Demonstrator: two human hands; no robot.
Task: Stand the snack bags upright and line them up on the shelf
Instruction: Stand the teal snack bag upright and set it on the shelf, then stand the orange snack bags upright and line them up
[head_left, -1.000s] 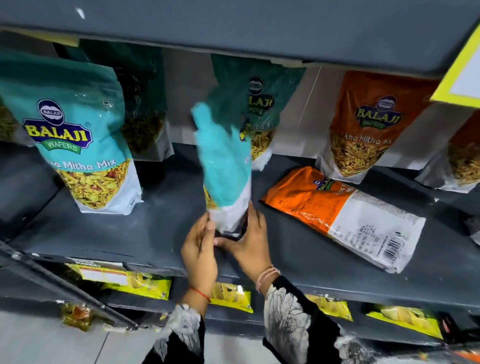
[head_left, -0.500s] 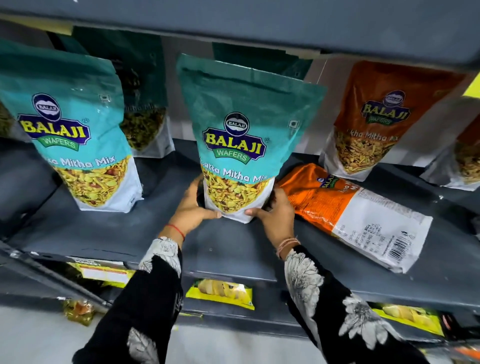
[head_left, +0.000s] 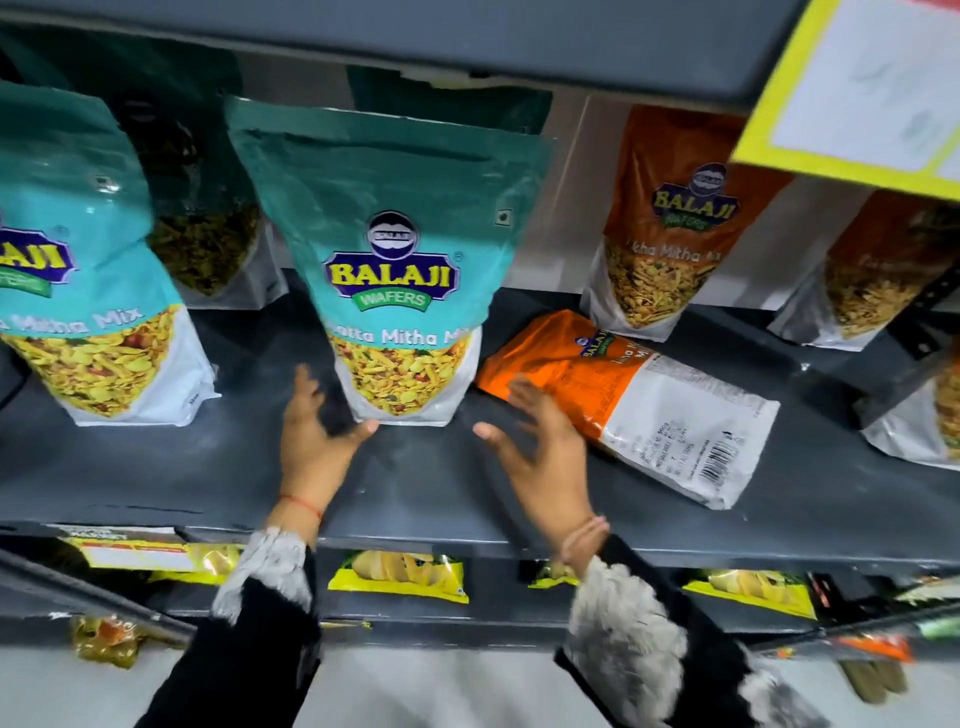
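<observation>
Item: teal bag (head_left: 395, 270), now upright at mid-shelf (head_left: 415, 499), released a moment ago. My left hand (head_left: 317, 436) and right hand (head_left: 540, 457) are off it, fingers spread, empty. Outstanding: orange bag (head_left: 634, 400), lying flat just right, probably next to stand.

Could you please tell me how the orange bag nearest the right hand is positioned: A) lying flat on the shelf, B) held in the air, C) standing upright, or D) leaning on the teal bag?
A: the orange bag lies flat on the shelf, barcode end toward the front, beside the open right hand.
</observation>
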